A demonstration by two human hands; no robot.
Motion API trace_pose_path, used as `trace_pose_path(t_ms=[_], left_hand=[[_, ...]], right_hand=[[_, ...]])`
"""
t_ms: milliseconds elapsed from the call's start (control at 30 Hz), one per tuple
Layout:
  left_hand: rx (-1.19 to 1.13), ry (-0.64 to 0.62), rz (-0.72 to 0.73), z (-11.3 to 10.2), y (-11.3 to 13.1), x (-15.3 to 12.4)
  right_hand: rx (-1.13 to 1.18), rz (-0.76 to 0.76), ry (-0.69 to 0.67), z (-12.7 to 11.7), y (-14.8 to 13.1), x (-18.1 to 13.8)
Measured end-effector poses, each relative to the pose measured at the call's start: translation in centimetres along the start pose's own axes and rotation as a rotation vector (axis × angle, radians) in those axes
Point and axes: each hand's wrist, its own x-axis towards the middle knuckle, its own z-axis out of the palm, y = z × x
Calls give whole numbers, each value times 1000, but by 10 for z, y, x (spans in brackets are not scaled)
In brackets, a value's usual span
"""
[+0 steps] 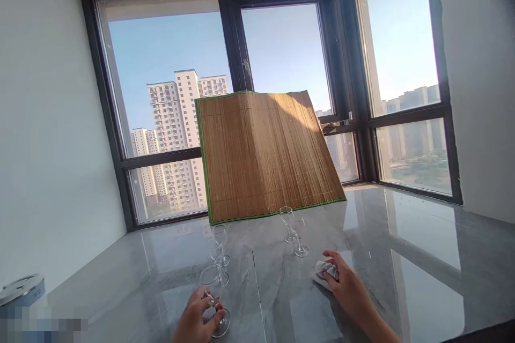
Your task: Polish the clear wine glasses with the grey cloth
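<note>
My left hand (200,315) is closed around the stem of a small clear stemmed glass (221,327), low at the front of the grey marble-look ledge (277,300). Just beyond it are more clear stemmed glasses (222,260), one behind another. My right hand (346,281) grips a crumpled white cloth (324,273), which rests against the ledge surface. Two further stemmed glasses (301,250) stand to the left of that cloth, farther back. Whether the left-hand glass touches the ledge I cannot tell.
A bamboo mat (265,155) with green edging leans against the dark-framed window (229,37) at the back. A round-lidded container (22,289) is at the far left. White walls (44,118) flank the ledge, and a dark edge (483,332) shows at the lower right.
</note>
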Motion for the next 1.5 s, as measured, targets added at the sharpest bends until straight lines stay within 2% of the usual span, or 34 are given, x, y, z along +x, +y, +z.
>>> trace_pose_path(t_ms=[100, 300, 400, 567, 767, 1100, 1500], left_hand=[[31, -15, -12, -24, -8, 5], [64, -359, 153, -48, -1, 26], [55, -440, 169, -54, 3, 33], [117, -408, 170, -56, 6, 43], [202, -486, 329, -48, -4, 54], [288, -471, 421, -42, -14, 72], [282, -413, 402, -33, -18, 86]], right_hand=[[-14, 9, -5, -1, -2, 0], [-36, 18, -3, -2, -7, -1], [-65, 18, -16, -2, -7, -1], [-82, 18, -39, -4, -8, -1], [-71, 1, -52, -5, -7, -2], [-49, -14, -22, -4, -6, -1], [-100, -6, -46, -5, -10, -1]])
